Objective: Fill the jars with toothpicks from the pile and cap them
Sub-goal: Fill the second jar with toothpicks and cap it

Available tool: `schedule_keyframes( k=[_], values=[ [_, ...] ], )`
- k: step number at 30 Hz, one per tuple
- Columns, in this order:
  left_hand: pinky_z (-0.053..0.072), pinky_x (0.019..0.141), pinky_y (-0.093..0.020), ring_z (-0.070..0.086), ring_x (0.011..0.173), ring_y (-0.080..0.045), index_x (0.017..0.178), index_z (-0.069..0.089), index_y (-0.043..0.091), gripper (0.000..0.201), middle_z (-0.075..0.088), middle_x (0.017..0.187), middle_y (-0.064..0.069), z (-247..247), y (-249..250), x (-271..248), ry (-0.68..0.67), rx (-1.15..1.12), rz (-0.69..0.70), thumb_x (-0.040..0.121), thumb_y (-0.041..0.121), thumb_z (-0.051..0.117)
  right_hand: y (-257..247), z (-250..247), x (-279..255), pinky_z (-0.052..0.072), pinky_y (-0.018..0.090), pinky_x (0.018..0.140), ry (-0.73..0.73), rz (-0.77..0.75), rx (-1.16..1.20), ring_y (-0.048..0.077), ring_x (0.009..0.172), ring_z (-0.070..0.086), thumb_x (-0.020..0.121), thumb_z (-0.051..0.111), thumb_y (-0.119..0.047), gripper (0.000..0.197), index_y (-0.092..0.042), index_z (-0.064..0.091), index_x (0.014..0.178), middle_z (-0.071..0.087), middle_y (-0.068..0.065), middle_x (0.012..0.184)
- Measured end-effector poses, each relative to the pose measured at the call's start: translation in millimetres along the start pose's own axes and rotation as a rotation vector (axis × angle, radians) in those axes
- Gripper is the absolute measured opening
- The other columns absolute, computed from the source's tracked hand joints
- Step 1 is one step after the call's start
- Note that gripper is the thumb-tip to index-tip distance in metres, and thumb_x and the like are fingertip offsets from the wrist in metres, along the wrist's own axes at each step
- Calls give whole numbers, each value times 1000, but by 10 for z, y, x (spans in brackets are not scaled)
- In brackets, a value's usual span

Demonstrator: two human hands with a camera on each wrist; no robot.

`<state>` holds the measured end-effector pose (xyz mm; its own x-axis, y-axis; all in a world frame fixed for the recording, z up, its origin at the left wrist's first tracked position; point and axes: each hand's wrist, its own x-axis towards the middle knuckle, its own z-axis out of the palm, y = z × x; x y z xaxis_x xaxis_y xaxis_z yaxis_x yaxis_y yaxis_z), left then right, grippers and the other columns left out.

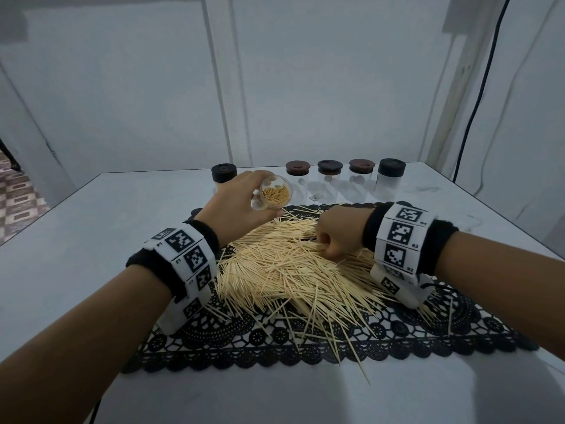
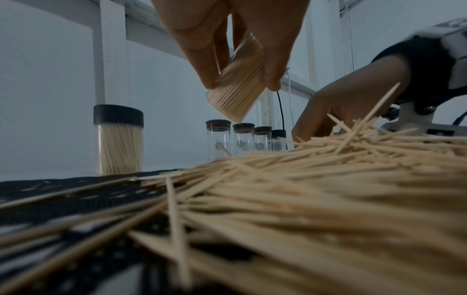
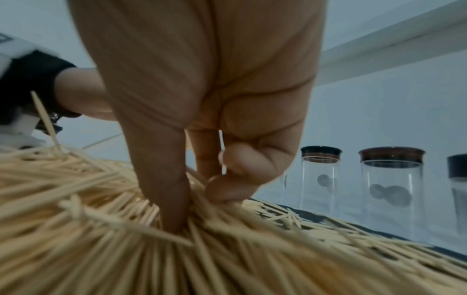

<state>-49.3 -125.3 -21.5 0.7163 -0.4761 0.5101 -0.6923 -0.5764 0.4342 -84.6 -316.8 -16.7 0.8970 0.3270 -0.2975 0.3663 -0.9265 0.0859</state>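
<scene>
My left hand (image 1: 238, 203) grips a clear uncapped jar (image 1: 274, 192) partly filled with toothpicks, tilted with its mouth toward me, above the far left of the pile. In the left wrist view the fingers (image 2: 202, 59) wrap that jar (image 2: 237, 89). A big toothpick pile (image 1: 293, 270) lies on a black lace mat (image 1: 275, 341). My right hand (image 1: 336, 240) is curled down into the pile, thumb and fingers (image 3: 164, 179) pinching a bunch of toothpicks (image 3: 197, 219).
A capped jar full of toothpicks (image 1: 224, 175) stands at the back left. To its right stand several capped empty clear jars (image 1: 329, 179) in a row along the table's far side. The white table (image 1: 76, 255) ends at a wall behind.
</scene>
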Motion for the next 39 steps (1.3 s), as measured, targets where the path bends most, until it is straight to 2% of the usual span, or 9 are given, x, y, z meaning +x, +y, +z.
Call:
schedule_keyframes(
  k=[5, 10, 19, 24, 29, 32, 35, 37, 39],
  values=[
    [43, 91, -21, 50, 103, -6, 120, 55, 14, 52, 57, 111, 6, 13, -16, 4, 2, 13, 4, 75, 31, 76, -30, 12, 18, 31, 18, 52, 30, -17, -52, 15, 61, 40, 85, 56, -13, 12, -9, 53, 74, 43, 0, 64],
    [44, 92, -24, 51, 104, -8, 121, 54, 12, 55, 58, 114, 3, 14, -33, 10, 5, 25, -3, 75, 33, 76, -2, 2, 49, 30, 19, 50, 44, -30, -40, 11, 51, 32, 86, 58, -16, 34, -13, 40, 57, 39, 0, 57],
    [47, 94, -32, 54, 105, -11, 126, 52, 12, 60, 59, 119, 0, -5, -2, 6, -10, 25, -79, 76, 38, 74, 154, -144, -76, 45, 20, 61, 107, 13, 166, 3, 50, 52, 85, 64, -18, 21, -9, 55, 69, 59, -3, 59],
    [49, 92, -33, 57, 103, -13, 126, 50, 13, 59, 61, 117, -2, -8, 25, 1, -42, 25, -146, 77, 37, 73, 277, -217, -133, 37, 15, 47, 255, 44, 262, 1, 43, 49, 83, 67, -26, 36, -13, 43, 60, 58, -3, 56],
    [50, 86, -29, 57, 100, -15, 122, 52, 17, 56, 60, 110, -2, 0, 17, -9, -158, 43, -203, 77, 43, 71, 280, -260, -183, 52, 16, 53, 358, -15, 761, 4, 48, 63, 82, 68, -14, 20, 2, 58, 77, 66, 10, 67],
    [40, 69, -11, 54, 85, -12, 124, 50, 15, 56, 57, 94, 2, -6, 43, -13, -208, 100, -210, 79, 43, 69, 255, -260, -163, 48, 11, 50, 359, 18, 594, -1, 45, 60, 84, 67, -18, 23, -2, 57, 71, 65, 3, 62],
    [35, 63, -8, 48, 74, -4, 124, 50, 15, 57, 51, 83, 9, -9, 49, -10, -210, 116, -201, 79, 44, 68, 225, -246, -124, 48, 23, 63, 348, 61, 247, 0, 49, 54, 87, 63, -25, 27, -11, 54, 66, 65, -1, 60],
    [35, 62, -7, 47, 73, -3, 125, 50, 15, 58, 51, 83, 9, -11, 47, -7, -217, 118, -196, 79, 45, 68, 202, -247, -132, 47, 24, 66, 359, 52, 220, -1, 49, 52, 87, 62, -26, 27, -12, 54, 65, 64, -1, 58],
    [35, 63, -7, 49, 76, -7, 125, 50, 15, 58, 53, 87, 5, -17, 51, -5, -228, 122, -192, 79, 45, 68, 192, -274, -160, 46, 14, 57, 390, 23, 369, -3, 46, 55, 86, 63, -25, 28, -12, 52, 64, 62, -4, 56]
  ],
)
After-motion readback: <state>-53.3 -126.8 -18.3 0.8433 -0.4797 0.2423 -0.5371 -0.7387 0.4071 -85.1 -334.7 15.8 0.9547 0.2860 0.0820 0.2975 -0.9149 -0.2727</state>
